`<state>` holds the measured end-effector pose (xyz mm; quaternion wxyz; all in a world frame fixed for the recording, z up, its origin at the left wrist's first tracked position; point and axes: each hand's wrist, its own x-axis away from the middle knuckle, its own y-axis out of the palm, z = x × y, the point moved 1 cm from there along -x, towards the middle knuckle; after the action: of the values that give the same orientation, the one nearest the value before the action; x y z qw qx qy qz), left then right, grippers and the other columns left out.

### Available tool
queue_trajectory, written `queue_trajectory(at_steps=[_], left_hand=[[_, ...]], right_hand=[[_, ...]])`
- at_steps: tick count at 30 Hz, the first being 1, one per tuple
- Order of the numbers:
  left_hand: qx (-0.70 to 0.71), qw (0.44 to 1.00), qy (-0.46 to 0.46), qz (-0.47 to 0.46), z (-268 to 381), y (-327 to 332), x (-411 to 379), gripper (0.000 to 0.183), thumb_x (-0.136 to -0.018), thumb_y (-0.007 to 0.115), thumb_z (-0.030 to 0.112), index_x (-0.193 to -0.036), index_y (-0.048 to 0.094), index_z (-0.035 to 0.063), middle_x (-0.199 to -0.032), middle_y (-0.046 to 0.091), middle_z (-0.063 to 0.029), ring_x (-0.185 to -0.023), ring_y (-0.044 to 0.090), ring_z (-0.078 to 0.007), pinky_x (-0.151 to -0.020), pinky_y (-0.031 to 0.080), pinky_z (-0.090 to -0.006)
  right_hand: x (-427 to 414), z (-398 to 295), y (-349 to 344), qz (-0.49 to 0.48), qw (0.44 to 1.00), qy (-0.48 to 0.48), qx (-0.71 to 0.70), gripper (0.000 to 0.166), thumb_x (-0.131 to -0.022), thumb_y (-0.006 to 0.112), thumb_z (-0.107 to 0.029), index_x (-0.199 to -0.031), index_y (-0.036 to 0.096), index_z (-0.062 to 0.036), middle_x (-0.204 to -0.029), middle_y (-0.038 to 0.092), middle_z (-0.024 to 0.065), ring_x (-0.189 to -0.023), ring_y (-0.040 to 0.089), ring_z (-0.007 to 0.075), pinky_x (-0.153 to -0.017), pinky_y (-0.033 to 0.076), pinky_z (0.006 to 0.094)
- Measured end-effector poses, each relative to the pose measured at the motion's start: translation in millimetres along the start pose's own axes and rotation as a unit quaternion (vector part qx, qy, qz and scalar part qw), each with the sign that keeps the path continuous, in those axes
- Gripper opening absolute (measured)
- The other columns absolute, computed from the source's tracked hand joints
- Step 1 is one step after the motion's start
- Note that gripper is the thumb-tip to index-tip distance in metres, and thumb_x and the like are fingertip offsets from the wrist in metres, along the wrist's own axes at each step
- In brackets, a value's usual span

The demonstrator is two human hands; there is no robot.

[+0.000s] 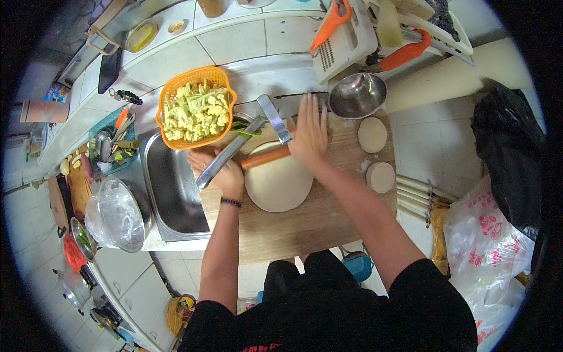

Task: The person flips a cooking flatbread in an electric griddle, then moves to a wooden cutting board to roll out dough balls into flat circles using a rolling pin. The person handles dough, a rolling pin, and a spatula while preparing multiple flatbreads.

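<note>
A wooden rolling pin (265,157) lies across the upper part of a flat round of dough (279,187) on a wooden board (286,237). My left hand (222,174) lies over the pin's left end, fingers stretched out, partly hidden by the metal faucet (231,154). At the pin's right end my right hand (310,132) presses palm down, fingers extended and slightly blurred. Neither hand shows fingers wrapped round the pin. Two smaller dough discs, one upper (372,135) and one lower (380,177), rest near the board's right edge.
An orange basket of cauliflower florets (196,143) stands behind the steel sink (176,198). A steel bowl (357,96) sits at the board's back right. The faucet reaches over the board's back left. A plastic-covered bowl (118,215) stands left of the sink; plastic bags (486,237) hang at right.
</note>
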<state>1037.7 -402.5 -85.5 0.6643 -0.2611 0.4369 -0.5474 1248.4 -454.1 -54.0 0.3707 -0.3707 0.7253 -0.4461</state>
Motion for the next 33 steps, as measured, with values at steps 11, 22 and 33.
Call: queue_trajectory(at_steps=[11, 22, 33], left_hand=[[0.059, 0.957, 0.213, -0.187, 36, -38, 14, 0.037, -0.079, 0.058, 0.007, -0.116, 0.055, 0.0008, -0.115, 0.057, -0.0215, -0.111, 0.050, -0.0371, -0.101, 0.034, -0.0476], [-0.091, 0.960, 0.195, -0.182, 27, -41, 58, 0.059, -0.092, 0.039, 0.024, -0.141, 0.027, -0.0067, -0.147, 0.029, -0.0228, -0.138, 0.025, -0.0345, -0.113, 0.015, -0.0483], [-0.015, 0.933, 0.247, -0.260, -27, -85, 131, 0.055, -0.094, 0.044, 0.022, -0.141, 0.030, -0.0035, -0.146, 0.030, -0.0237, -0.136, 0.029, -0.0384, -0.111, 0.022, -0.0496]], right_hand=[[20, -3, -24, -0.034, 0.998, -0.052, 0.024, 0.069, -0.085, 0.051, -0.029, -0.136, 0.029, 0.0137, -0.139, 0.033, 0.0332, -0.134, 0.028, 0.0419, -0.114, 0.011, 0.0534], [95, -5, -22, -0.104, 0.992, -0.042, 0.052, 0.067, -0.086, 0.047, -0.029, -0.137, 0.030, 0.0115, -0.144, 0.029, 0.0292, -0.138, 0.022, 0.0401, -0.112, 0.012, 0.0559], [200, -13, -39, -0.108, 0.993, -0.056, 0.005, 0.062, -0.092, 0.045, -0.031, -0.137, 0.032, 0.0097, -0.147, 0.026, 0.0264, -0.137, 0.021, 0.0449, -0.111, 0.016, 0.0572]])
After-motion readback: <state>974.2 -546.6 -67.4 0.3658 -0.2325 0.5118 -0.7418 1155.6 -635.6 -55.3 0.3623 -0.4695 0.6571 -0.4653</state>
